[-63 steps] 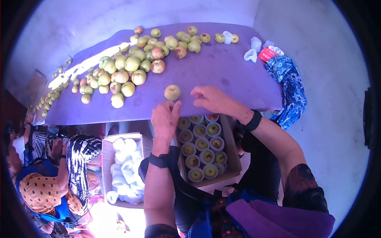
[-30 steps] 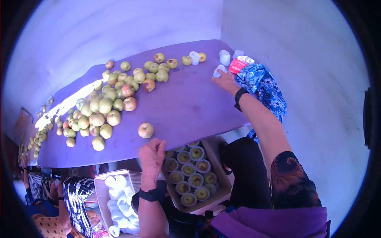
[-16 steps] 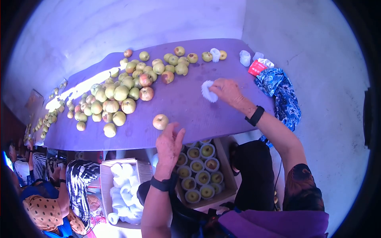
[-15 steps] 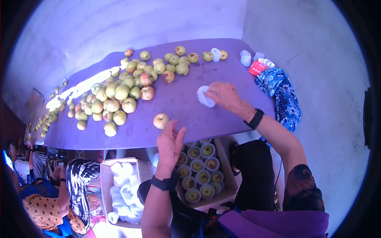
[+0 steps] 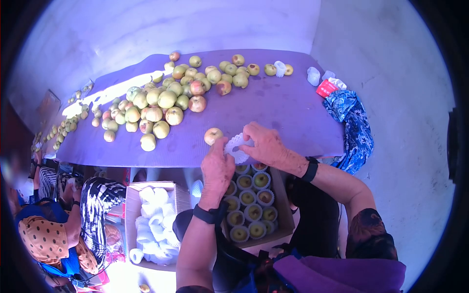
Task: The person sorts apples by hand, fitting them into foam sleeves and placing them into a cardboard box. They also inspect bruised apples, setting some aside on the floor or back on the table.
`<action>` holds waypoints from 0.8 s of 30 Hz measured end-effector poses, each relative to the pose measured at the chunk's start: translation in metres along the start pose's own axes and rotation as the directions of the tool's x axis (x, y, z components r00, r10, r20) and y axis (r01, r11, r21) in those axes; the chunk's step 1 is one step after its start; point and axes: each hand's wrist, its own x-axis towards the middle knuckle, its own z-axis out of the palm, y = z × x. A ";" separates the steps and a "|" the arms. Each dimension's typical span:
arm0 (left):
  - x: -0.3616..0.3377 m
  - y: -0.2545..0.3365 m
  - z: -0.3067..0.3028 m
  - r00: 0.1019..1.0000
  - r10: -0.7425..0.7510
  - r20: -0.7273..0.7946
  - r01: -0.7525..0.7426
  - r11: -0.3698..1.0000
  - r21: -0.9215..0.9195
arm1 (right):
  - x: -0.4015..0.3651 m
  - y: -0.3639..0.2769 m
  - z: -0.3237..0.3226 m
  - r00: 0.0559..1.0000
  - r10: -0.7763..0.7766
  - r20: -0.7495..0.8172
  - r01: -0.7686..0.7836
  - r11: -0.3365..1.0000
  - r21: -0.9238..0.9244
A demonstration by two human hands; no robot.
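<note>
A white foam fruit net (image 5: 238,149) is held between my two hands over the table's near edge, its round opening facing up. My left hand (image 5: 216,168) pinches its left side. From the right, my right hand (image 5: 269,146) grips the other rim with thumb and fingers. Just beyond my left fingertips a single yellowish-red apple (image 5: 213,136) rests on the table. A large heap of apples (image 5: 166,99) lies farther back and left. Below the edge, a cardboard box (image 5: 280,195) holds apples in foam nets, partly covered by my hands and arms.
Left of my legs stands a carton (image 5: 181,195) of loose white foam nets. On the purple table (image 5: 283,112), blue patterned cloth (image 5: 349,122) and a red tissue pack (image 5: 326,88) lie at the right edge. A person in a dotted garment (image 5: 46,237) sits at the left.
My right hand has brought the foam net left and toward me. My left hand now grips it too, having been empty near the apple. The whole view has shifted slightly.
</note>
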 end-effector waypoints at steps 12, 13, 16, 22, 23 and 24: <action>-0.005 0.000 -0.006 0.995 0.027 -0.096 -0.018 0.995 0.095 | -0.003 -0.002 0.007 0.983 0.140 0.115 -0.148 0.987 0.069; -0.006 0.004 -0.006 0.994 0.041 -0.105 -0.030 0.994 0.107 | -0.005 -0.001 0.009 0.991 0.092 0.093 -0.094 0.995 0.022; -0.009 0.011 -0.004 0.992 0.093 -0.081 -0.077 0.981 0.179 | -0.009 0.003 0.011 0.997 0.016 0.081 -0.015 1.000 -0.014; -0.007 -0.011 -0.008 0.992 0.086 -0.088 -0.076 0.991 0.114 | -0.006 0.013 0.014 0.999 0.033 0.041 -0.034 0.999 0.027; -0.006 -0.015 -0.011 0.993 0.083 -0.079 -0.074 0.991 0.113 | -0.006 0.014 0.012 0.998 0.041 0.038 -0.041 0.999 0.008; -0.007 -0.018 -0.013 0.999 0.042 -0.021 -0.040 0.997 0.065 | -0.005 0.014 0.010 0.998 0.052 0.042 -0.053 0.999 0.011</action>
